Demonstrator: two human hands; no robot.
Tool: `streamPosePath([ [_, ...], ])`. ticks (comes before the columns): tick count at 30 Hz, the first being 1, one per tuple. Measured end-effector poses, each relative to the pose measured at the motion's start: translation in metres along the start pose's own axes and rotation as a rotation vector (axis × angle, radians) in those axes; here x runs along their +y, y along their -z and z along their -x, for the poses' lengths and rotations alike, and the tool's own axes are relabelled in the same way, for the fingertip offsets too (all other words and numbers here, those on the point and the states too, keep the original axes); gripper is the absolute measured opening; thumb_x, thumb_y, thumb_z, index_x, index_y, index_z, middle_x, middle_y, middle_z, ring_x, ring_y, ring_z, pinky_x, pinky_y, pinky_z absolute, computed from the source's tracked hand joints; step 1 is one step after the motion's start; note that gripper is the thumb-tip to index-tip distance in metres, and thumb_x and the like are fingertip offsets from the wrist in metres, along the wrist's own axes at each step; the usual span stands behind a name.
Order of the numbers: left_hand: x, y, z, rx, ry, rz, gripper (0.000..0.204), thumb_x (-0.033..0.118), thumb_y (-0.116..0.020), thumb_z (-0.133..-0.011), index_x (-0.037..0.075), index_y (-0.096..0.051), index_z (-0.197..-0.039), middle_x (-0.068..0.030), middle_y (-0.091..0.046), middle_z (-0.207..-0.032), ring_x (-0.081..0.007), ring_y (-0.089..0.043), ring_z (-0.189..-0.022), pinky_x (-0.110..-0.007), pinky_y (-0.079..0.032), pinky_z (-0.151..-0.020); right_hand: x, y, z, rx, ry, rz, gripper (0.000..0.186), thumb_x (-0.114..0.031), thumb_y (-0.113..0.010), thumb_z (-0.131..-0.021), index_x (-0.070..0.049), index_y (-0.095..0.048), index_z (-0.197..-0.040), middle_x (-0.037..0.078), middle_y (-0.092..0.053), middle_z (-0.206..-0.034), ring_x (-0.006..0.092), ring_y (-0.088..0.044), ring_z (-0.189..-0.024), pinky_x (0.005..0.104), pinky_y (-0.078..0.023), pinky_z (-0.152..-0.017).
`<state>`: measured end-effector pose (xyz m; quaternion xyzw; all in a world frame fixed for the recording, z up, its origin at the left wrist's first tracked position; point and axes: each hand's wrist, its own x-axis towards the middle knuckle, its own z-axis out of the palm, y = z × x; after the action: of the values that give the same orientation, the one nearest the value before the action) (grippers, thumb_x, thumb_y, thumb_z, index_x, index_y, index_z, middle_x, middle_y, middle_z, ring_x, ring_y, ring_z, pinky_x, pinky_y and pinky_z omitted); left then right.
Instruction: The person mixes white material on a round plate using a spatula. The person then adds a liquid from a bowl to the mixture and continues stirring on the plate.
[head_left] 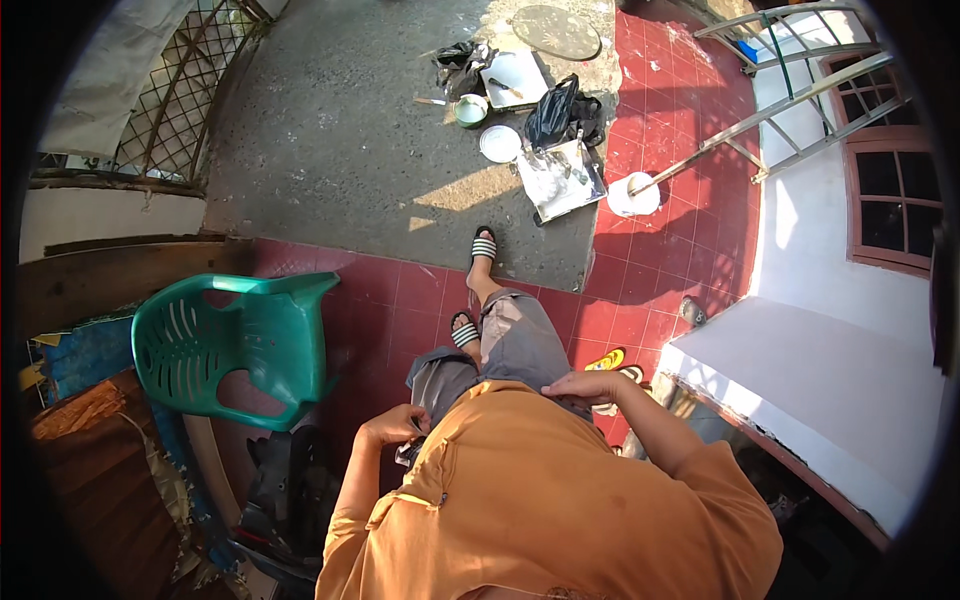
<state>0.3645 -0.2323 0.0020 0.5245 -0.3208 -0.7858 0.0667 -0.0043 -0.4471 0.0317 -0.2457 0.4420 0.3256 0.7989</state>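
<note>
Concrete (330, 150) takes up the upper middle of the view as one rough grey slab, and one red-tiled floor (400, 290) wraps around its near and right sides. One metal ladder (783, 118) stands at the upper right, by one white wall (790, 240). One green plastic chair (285, 340) is on the left. One orange shirt (560, 490) covers the person's torso; below its hem one pair of grey shorts (525, 335) shows, worn on the person, right between the two hands.

Out on the concrete lies one round cover (556, 32), then two trays: an upper white one (518, 68) and a lower, paint-smeared one (558, 185). Two heaps of black plastic (463, 68) sit near them, one by each tray. One white round container (634, 200) rests on the tiles; one white lid (500, 144) and one small tub (470, 111) lie left of the trays.

Two striped slides (465, 332) are on the person's feet. Two hands are at the waist: the left hand (398, 425) has curled fingers, the right hand (585, 387) has narrowed fingertips against the cloth; whether either grip holds fabric, I cannot tell. Smallest are two brushes, one beside the tub (431, 101), one in the upper tray.
</note>
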Motion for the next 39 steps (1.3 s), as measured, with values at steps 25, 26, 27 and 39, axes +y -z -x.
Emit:
streamPosePath([
  [25, 0.129, 0.34, -0.258, -0.221, 0.442, 0.066, 0.026, 0.021, -0.06, -0.099, -0.001, -0.062, -0.113, -0.0143, -0.069, -0.099, -0.0239, -0.074, -0.078, -0.036, -0.063, -0.064, -0.254, 0.213, -0.281, 0.401, 0.478, -0.025, 0.036, -0.036, -0.06, -0.099, 0.0, -0.065, -0.1, 0.007, -0.069, -0.079, 0.0174, -0.069, -0.065, 0.0306, -0.052, -0.055],
  [26, 0.126, 0.363, -0.294, -0.056, 0.314, 0.009, 0.024, 0.021, -0.061, -0.097, -0.001, -0.063, -0.106, -0.0145, -0.07, -0.095, -0.0218, -0.073, -0.074, -0.035, -0.062, -0.06, -0.265, 0.223, -0.291, 0.517, 0.566, -0.042, 0.033, -0.033, -0.06, -0.098, 0.0, -0.065, -0.099, 0.009, -0.069, -0.079, 0.021, -0.07, -0.066, 0.0329, -0.053, -0.059],
  [27, 0.129, 0.383, -0.334, 0.137, 0.234, -0.058, 0.025, 0.022, -0.061, -0.097, -0.002, -0.064, -0.103, -0.0134, -0.071, -0.088, -0.0189, -0.073, -0.071, -0.032, -0.06, -0.058, -0.272, 0.233, -0.305, 0.638, 0.652, -0.061, 0.029, -0.029, -0.061, -0.097, 0.0, -0.066, -0.097, 0.011, -0.07, -0.079, 0.0245, -0.071, -0.068, 0.0352, -0.055, -0.063],
  [39, 0.089, 0.526, -0.76, 0.625, -0.076, 0.246, 0.027, 0.026, -0.063, -0.099, 0.0, -0.068, -0.104, -0.0086, -0.072, -0.094, -0.0169, -0.07, -0.082, -0.032, -0.058, -0.065, -0.36, 0.332, -0.387, 0.797, 0.721, 0.541, 0.033, -0.034, -0.062, -0.097, 0.0, -0.064, -0.092, 0.016, -0.068, -0.089, 0.0345, -0.068, -0.082, 0.0428, -0.053, -0.074],
])
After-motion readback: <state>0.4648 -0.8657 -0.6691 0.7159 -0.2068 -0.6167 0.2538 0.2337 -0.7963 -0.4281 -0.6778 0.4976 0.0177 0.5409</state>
